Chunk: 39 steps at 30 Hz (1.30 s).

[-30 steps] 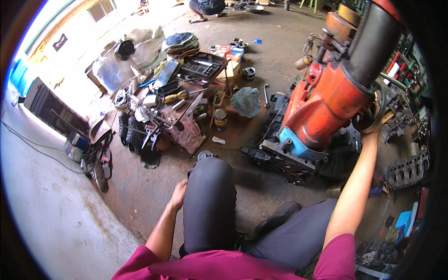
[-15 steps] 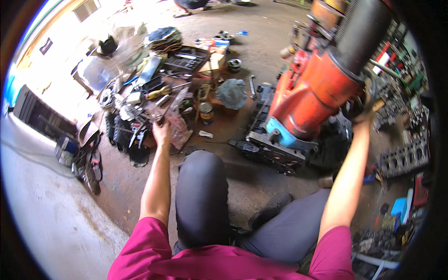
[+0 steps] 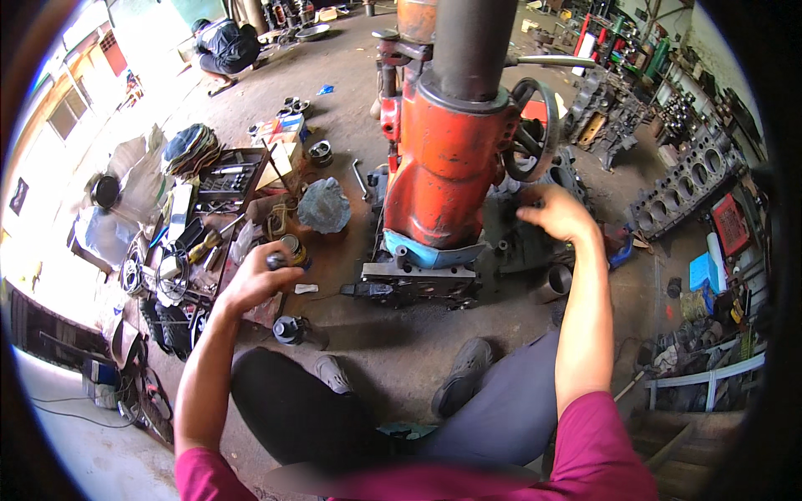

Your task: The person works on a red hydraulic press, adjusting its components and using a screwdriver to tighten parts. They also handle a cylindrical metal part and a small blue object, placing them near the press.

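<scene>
Holding a small dark piece (image 3: pixel 276 261), the left hand (image 3: pixel 257 280) has its fingers bent around it, while the thumb points out to the right. What kind of piece it is, I cannot tell. The right hand (image 3: pixel 558 215) is half curled, with its fingers loosely bent toward the middle, and it appears to grip nothing. It is just below the black handwheel (image 3: pixel 550 138), apart from its rim, and before a dark metal part (image 3: pixel 522 238); whether it touches this part, I cannot tell.

Between the two hands, but farther forward, stands the red machine (image 3: pixel 443 167), with a thick dark column (image 3: pixel 476 50) rising from its top. Its light blue foot (image 3: pixel 434 253) rests on a dark metal block (image 3: pixel 418 288). Below the left hand, a black cylindrical part (image 3: pixel 289 330) stands on the floor, near the person's left knee. Beyond this hand are a tin can (image 3: pixel 291 245) and a round greyish bundle (image 3: pixel 324 207), and near the machine lies a wrench (image 3: pixel 360 179).

Farther to the left, a black tray (image 3: pixel 227 177) of tools is beside a stack of cloths (image 3: pixel 190 150). On the right side lies an engine block (image 3: pixel 689 182) with a row of round holes, near a red crate (image 3: pixel 732 224). At the far upper left, another person (image 3: pixel 225 48) is squatting.
</scene>
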Tool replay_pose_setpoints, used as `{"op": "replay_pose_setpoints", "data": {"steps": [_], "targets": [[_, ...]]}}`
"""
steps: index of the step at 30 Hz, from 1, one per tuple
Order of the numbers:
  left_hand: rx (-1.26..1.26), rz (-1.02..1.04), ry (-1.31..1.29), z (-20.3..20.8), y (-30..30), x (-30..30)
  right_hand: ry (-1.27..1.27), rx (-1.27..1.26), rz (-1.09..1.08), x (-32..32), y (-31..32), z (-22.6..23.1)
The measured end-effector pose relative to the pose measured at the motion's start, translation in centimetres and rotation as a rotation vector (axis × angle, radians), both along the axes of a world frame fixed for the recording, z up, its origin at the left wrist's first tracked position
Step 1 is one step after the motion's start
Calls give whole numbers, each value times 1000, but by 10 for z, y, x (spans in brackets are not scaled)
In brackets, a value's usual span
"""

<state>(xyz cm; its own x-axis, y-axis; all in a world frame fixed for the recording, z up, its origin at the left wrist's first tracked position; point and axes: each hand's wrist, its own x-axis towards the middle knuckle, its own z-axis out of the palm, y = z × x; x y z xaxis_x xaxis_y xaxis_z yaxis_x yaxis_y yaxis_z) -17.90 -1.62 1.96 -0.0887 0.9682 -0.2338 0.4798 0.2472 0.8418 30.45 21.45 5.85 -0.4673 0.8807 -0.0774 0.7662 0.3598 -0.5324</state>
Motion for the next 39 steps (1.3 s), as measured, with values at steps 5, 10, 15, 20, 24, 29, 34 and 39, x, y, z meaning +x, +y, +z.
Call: {"op": "replay_pose_setpoints", "data": {"steps": [5,10,15,20,24,29,34,39], "targets": [[403,-176,589,-26,57,100,-219,193,316,-31,-45,-14],[373,-64,586,-75,81,148,-103,289,243,-53,-85,-55],[220,-58,558,-70,86,154,-161,418,269,-62,-90,-55],[285,266,480,-39,80,101,-156,407,379,-69,-132,-37],[274,527,451,-8,52,11,95,-27,922,-82,-170,-38],[333,845,832,1,2,-80,-89,440,31,-61,-135,-10],[296,954,851,-24,-30,-141,91,18,218,-58,-137,-11],[152,904,827,-49,-44,-168,-65,-36,474,-85,-152,-31]]}}
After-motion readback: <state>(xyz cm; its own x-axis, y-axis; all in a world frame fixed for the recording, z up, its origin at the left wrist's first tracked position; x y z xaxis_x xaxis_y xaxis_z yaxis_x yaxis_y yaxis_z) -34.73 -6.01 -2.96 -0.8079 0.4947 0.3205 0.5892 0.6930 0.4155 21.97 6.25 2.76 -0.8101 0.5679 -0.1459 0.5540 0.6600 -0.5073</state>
